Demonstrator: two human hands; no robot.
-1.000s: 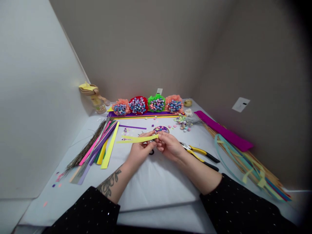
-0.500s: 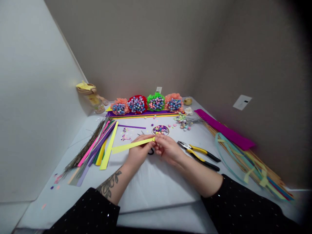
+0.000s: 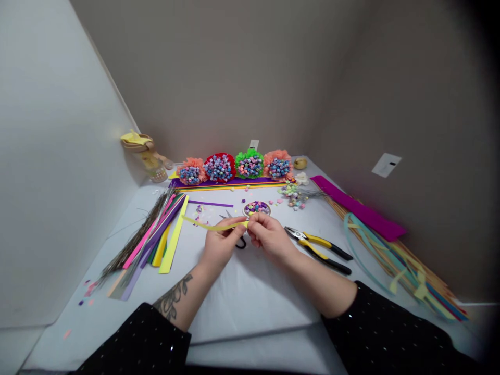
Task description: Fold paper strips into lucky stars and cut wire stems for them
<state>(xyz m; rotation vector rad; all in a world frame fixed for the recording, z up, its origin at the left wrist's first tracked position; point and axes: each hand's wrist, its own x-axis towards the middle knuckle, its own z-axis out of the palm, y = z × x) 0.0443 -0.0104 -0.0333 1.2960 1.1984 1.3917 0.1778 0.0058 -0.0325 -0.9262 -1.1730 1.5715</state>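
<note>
Paper strip, narrow and pale yellow, curves gently outward from its pinched end between left hand and right hand.

The left hand and right hand are held close together at the middle, almost touching, each pinched shut between thumb and fingers, the right fingertips curled downward. Both forearms angle inward, the left forearm marked by a dark leafy tattoo — the right forearm bare — and they emerge from black speckled sleeves.
</note>
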